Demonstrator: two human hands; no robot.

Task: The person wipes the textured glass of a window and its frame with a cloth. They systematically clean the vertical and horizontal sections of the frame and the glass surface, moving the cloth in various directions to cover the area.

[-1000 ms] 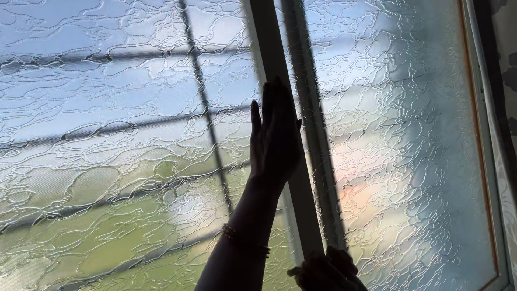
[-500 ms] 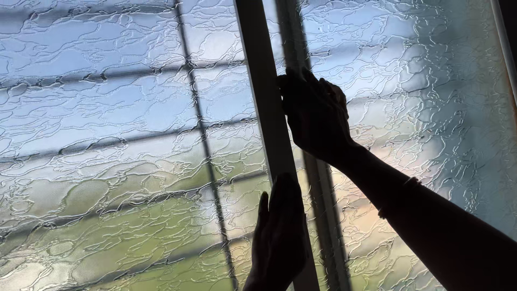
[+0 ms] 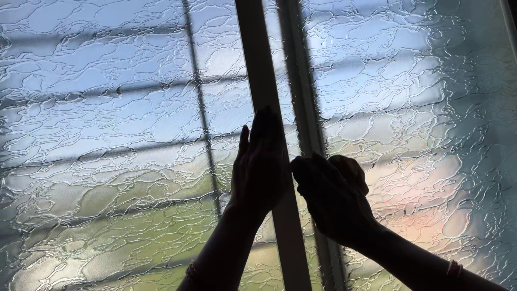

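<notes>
Left hand (image 3: 261, 161) flat, fingers straight up, palm pressed on pale window frame bar (image 3: 257, 64). Right hand (image 3: 331, 194) just beside it, fingers curled around darker frame bar (image 3: 293, 75), grip closed. Both silhouetted. Textured frosted glass panes (image 3: 107, 134) either side, backlit.

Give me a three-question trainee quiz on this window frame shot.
1. True or false: the left hand lies flat with fingers pointing up.
2. Which upright does the left hand lie against: the pale frame bar or the thin dark bar behind the glass?
3. Is the right hand spread or curled?

Key: 1 true. 2 the pale frame bar. 3 curled, at the darker frame bar.
</notes>
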